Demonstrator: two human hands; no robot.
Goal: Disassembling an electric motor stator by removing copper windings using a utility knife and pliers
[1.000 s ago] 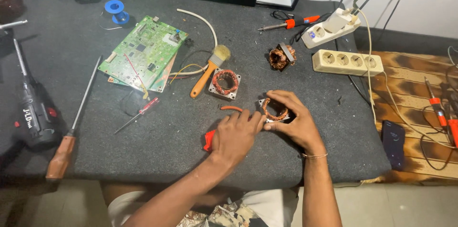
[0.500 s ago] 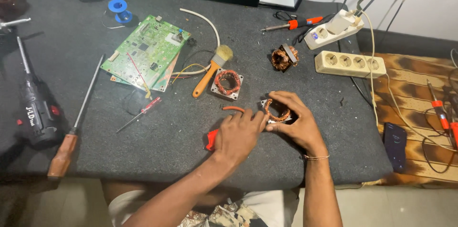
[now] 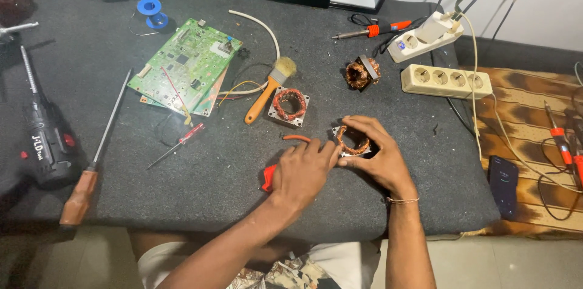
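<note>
Seated at a dark-topped bench (image 3: pixel 182 185), a person works a small motor stator (image 3: pixel 353 141), a copper-wound ring in a square metal frame, near the front edge. Right hand (image 3: pixel 376 158) curls around the stator's far and right sides, fingers pinching its frame; left hand (image 3: pixel 303 170) lies beside it, fingertips pressed together against the near-left corner, with a red-handled tool (image 3: pixel 268 178) partly hidden beneath the palm. A second stator (image 3: pixel 289 105) sits just beyond, next to an orange-handled brush (image 3: pixel 270 91); a third wound piece (image 3: pixel 361 73) lies farther back, near a white power strip (image 3: pixel 446 80). A green circuit board (image 3: pixel 185 65) and a long screwdriver (image 3: pixel 94 155) lie to the left. The piece looks dense and rigid, but its thin enamelled windings seem easily nicked; the steel frame's flat outer edges appear the safest grip.
</note>
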